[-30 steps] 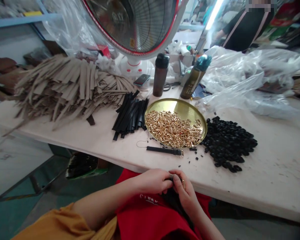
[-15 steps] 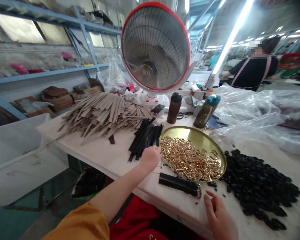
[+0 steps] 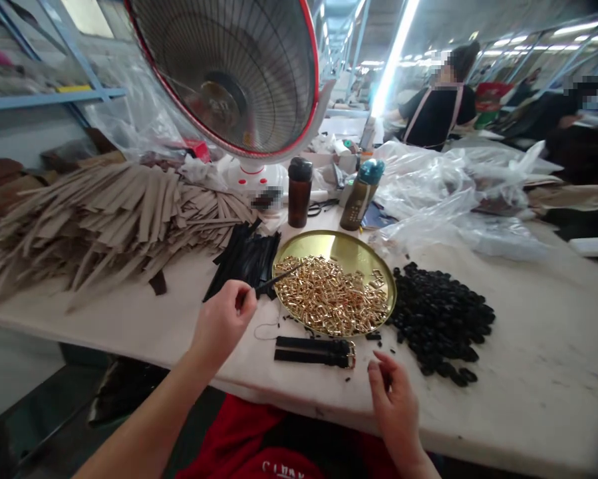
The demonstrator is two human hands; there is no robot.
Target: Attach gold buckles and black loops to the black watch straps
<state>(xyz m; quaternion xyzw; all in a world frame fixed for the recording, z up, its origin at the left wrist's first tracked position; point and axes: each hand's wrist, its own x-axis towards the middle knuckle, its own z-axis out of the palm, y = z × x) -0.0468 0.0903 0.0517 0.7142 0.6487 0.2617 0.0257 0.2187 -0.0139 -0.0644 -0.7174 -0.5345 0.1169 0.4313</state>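
My left hand point(image 3: 226, 316) is closed in a pinch around one end of a thin black strap point(image 3: 279, 278). The strap points up and to the right, its far end over the gold-coloured round tray point(image 3: 361, 249). Small gold buckles point(image 3: 328, 299) are heaped in that tray. My right hand point(image 3: 396, 402) rests low at the table's front with nothing held, thumb and forefinger slightly apart. Just left of it lie black straps with a gold buckle point(image 3: 311, 351), side by side. Behind my left hand is a bundle of black straps point(image 3: 246, 256).
A pile of black loops point(image 3: 438, 319) lies right of the tray. Beige strips point(image 3: 119, 206) cover the left side. Behind stand a brown bottle point(image 3: 299, 193), a greenish bottle point(image 3: 361, 196) and a red-rimmed fan heater point(image 3: 243, 146). Clear plastic point(image 3: 458, 193) lies back right; a person point(image 3: 436, 110) is beyond.
My left hand has come away from the black bundle with a strap now showing in its grip. The camera view has turned to the right. My right hand still hovers near the buckled straps.
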